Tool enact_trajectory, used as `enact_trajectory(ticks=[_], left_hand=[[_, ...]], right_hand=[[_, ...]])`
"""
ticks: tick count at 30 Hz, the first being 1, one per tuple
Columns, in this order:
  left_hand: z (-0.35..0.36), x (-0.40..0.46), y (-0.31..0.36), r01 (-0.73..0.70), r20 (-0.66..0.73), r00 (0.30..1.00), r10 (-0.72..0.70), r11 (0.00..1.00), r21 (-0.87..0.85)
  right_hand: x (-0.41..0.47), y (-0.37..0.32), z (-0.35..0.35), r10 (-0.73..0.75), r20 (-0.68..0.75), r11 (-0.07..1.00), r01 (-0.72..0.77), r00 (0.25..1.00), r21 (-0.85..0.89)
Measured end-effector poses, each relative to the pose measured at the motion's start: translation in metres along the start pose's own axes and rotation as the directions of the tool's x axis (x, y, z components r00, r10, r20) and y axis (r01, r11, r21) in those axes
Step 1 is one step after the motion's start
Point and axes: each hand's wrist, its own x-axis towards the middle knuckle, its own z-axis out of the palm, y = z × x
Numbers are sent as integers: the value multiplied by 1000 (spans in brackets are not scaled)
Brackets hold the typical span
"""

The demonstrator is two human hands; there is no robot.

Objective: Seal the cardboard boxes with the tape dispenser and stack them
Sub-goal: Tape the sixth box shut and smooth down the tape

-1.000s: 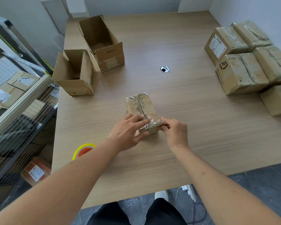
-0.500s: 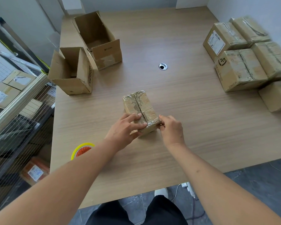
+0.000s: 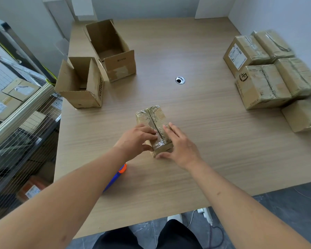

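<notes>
The left hand [image 3: 136, 139] lies on the near end of the taped box [image 3: 153, 126], fingers laid across its top and thumb curled against the near left side, grasping it; the right hand [image 3: 180, 144] is released, fingers straight and spread along the box's right edge, thumb by the near bottom corner. The box sits mid-table [image 3: 196, 123], its flaps closed under clear tape. A blue and orange tool [image 3: 118, 174] shows beside the left forearm at 7 o'clock. At 11 o'clock stand two open boxes [image 3: 83, 83], their contents not visible. At 2 o'clock sealed boxes [image 3: 264, 85] cluster against the wall. A cable hole [image 3: 180, 80] lies at 12 o'clock amid bare tabletop.
</notes>
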Motion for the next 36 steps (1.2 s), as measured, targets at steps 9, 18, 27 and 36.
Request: enact_trajectory(ticks=[9,18,27,36], left_hand=[[-9,6,0,-22,2,1000,22,993,118],[9,-10,-6,119,-46,992,-115,988,99],[-17,-11,-3,263,28,959,-281,925,274],[-31,-20,-15,432,28,894,-447,876,214]], right_hand=[[13,-7,10,-88,-192,982,53,977,-182],[13,-2,15,-128,-170,974,92,977,-208],[29,-27,-14,16,-4,988,-17,1000,-154],[40,-50,8,178,60,972,-166,982,-164]])
